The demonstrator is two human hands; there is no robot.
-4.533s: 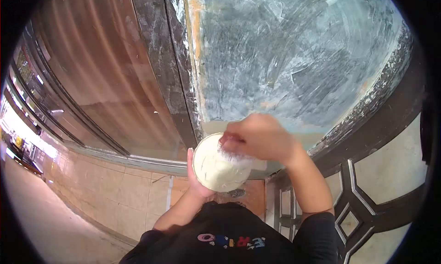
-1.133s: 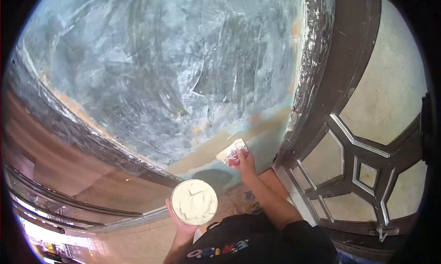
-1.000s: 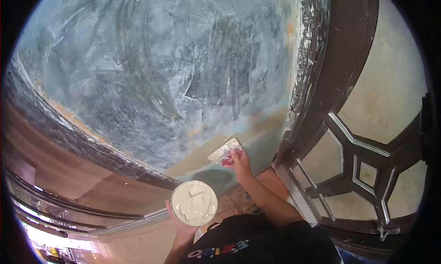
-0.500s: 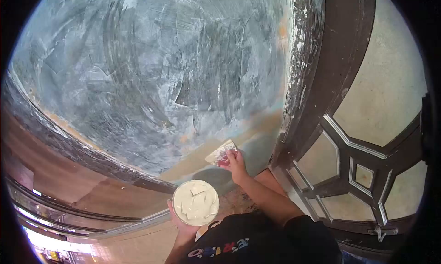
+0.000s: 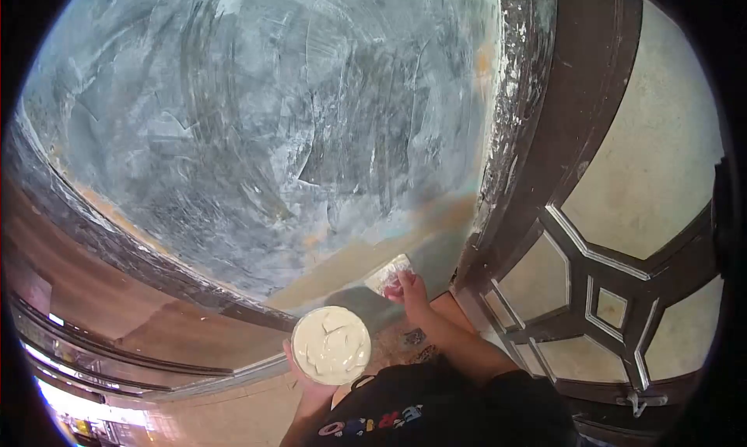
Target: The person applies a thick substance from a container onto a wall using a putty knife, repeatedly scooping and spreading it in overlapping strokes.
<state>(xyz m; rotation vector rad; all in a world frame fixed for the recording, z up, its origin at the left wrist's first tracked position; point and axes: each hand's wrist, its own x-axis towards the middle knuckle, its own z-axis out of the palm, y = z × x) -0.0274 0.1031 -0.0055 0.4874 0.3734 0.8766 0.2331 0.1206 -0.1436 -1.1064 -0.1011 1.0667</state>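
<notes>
My left hand [image 5: 304,378] grips a round tub [image 5: 294,359] from its left side, low in front of my body. Smooth cream-coloured putty [image 5: 334,344] fills the tub, its surface marked with ridges. In my right hand [image 5: 410,289] is a putty knife [image 5: 388,273], its broad blade smeared with the same cream stuff. The blade lies against the bottom part of the wall [image 5: 233,128], near the lower right corner. Grey, streaky patches cover most of that wall, with a beige and greenish band along its foot.
A dark wooden door [image 5: 580,81] with pale panels stands to the right, its handle [image 5: 636,402] low down. Between door and wall runs a chipped, paint-flecked frame [image 5: 506,97]. Brown, shiny boarding [image 5: 140,283] borders the left. Tiled floor [image 5: 233,416] shows below.
My right hand has moved the putty knife down and slightly right, from the beige band to the grey-green strip below. The tub stays almost where it was.
</notes>
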